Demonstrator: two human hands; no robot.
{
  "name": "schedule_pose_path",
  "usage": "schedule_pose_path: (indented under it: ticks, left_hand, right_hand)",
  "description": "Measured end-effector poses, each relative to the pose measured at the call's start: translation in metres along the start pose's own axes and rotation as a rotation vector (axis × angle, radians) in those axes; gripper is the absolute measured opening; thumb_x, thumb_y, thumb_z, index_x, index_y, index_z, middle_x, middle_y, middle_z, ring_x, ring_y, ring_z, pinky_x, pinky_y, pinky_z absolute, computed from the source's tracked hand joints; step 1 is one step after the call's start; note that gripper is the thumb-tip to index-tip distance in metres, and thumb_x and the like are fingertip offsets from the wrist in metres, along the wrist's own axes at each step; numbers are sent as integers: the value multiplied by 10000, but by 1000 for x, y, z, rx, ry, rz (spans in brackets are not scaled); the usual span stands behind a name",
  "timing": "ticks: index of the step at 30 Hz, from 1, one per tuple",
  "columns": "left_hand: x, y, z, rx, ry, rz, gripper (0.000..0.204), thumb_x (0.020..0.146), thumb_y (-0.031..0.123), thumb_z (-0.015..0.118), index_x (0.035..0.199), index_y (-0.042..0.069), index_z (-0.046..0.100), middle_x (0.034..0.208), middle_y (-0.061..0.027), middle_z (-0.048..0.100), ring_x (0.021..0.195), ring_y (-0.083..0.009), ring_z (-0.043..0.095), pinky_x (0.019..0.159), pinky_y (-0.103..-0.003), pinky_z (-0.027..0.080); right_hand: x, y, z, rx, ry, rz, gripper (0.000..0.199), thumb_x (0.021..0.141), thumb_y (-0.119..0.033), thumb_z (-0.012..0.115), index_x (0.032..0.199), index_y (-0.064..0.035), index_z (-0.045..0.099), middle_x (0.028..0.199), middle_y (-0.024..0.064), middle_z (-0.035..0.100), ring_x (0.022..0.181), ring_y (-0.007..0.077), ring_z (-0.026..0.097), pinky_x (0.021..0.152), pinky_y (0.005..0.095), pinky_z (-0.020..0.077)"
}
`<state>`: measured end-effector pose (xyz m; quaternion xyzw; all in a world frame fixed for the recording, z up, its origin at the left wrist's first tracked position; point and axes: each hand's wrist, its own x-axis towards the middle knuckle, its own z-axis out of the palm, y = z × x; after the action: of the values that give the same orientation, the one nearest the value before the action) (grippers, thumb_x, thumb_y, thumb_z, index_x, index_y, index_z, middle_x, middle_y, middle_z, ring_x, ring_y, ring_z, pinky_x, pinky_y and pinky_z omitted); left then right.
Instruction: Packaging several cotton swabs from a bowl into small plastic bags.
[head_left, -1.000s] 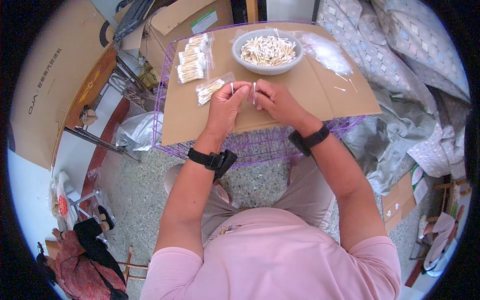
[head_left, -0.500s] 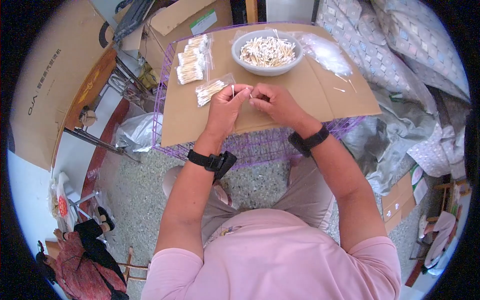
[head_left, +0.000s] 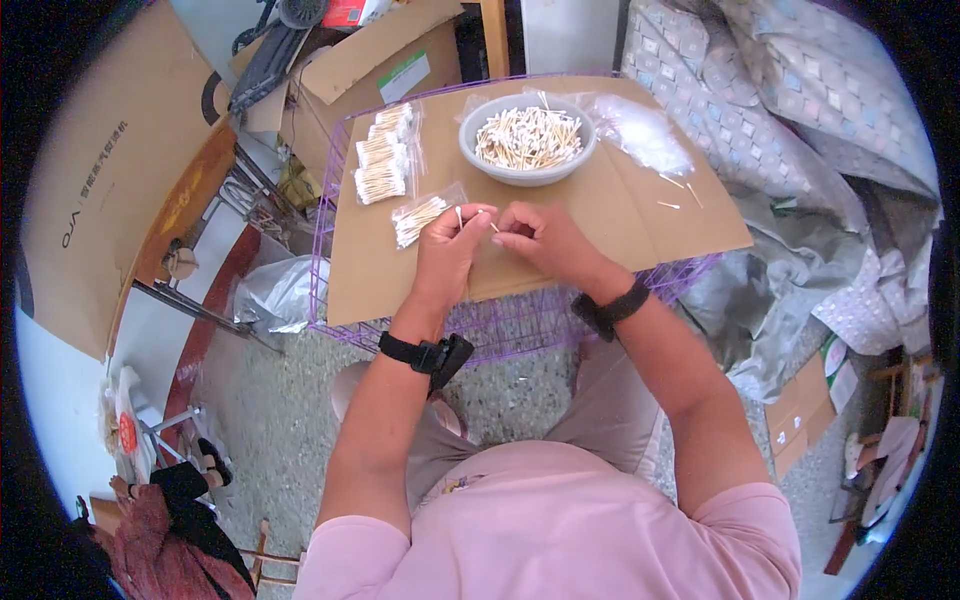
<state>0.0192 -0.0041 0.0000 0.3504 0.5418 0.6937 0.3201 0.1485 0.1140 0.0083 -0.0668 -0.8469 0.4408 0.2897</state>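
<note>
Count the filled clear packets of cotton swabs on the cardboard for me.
4. Three filled packets lie in a row at the cardboard's far left, beside the grey bowl. A fourth packet lies just left of the left hand. Overlapping ones could hide more.

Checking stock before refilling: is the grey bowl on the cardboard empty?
No, the grey bowl at the far edge of the cardboard sheet holds a heap of cotton swabs.

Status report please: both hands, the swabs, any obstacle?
Left hand and right hand pinch swabs together over cardboard. Filled bag just left of hands. Bowl of swabs beyond. Nothing in the way.
</note>
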Motion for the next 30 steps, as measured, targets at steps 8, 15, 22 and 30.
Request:
schedule_pose_path:
  ticks: [8, 15, 22, 30]
  left_hand:
    - [2, -4, -6, -153, 8, 29, 178, 930, 193, 613, 1027, 48, 648, 700, 82, 516, 508, -1, 374, 436, -186, 290]
    - [2, -2, 2, 107, -71, 154, 188, 956, 205, 565, 1036, 57, 648, 693, 79, 515, 514, -4, 371, 450, -186, 299]
    - [4, -1, -5, -108, -83, 37, 239, 1000, 257, 465, 966, 61, 598, 720, 31, 547, 560, -18, 409, 459, -188, 316]
    - [2, 5, -3, -273, 29, 21, 237, 1025, 253, 386, 969, 74, 531, 866, -40, 592, 712, -125, 525, 658, -271, 440]
  right_hand:
    - [1, 0, 2, -13, 20, -29, 146, 835, -157, 649, 871, -24, 600, 750, 127, 626, 659, 225, 598, 609, 338, 463]
    - [1, -1, 0, -32, 0, -6, 131, 838, -146, 635, 852, -18, 613, 753, 137, 625, 654, 231, 594, 611, 332, 465]
    - [-1, -10, -5, 61, 38, 62, 172, 880, -177, 614, 893, -7, 633, 738, 106, 636, 650, 169, 583, 614, 315, 468]
    - [-8, -12, -38, 97, 135, 162, 183, 900, -188, 603, 912, -7, 627, 733, 67, 626, 678, 112, 574, 621, 282, 473]
